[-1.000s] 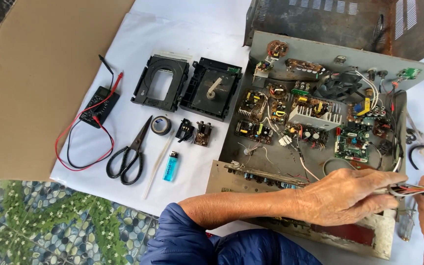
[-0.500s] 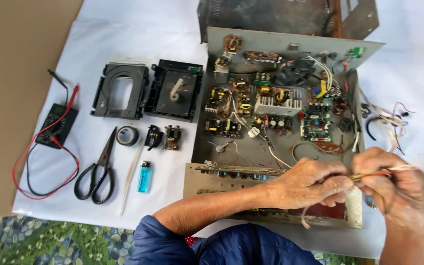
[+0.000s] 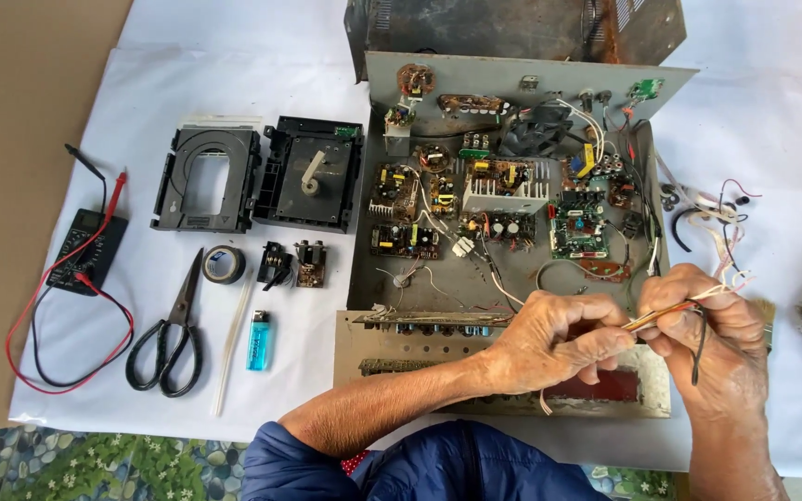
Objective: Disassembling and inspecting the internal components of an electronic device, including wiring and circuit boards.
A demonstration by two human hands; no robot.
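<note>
Both hands, left hand (image 3: 549, 339) and right hand (image 3: 707, 325), pinch a thin wire bundle (image 3: 670, 315) just beside the open chassis (image 3: 512, 232); light, limp, probably fragile, best gripped near the insulation.

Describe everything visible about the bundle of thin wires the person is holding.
The bundle of thin wires is a thin cluster of coloured strands, yellow, orange and white among them, pinched between the fingertips of the left hand and the right hand. It runs roughly level across the gap between them, above the front edge of the opened metal chassis. White strands fan up past the right hand; a black wire loops down over it. The far ends cannot be traced.
</note>
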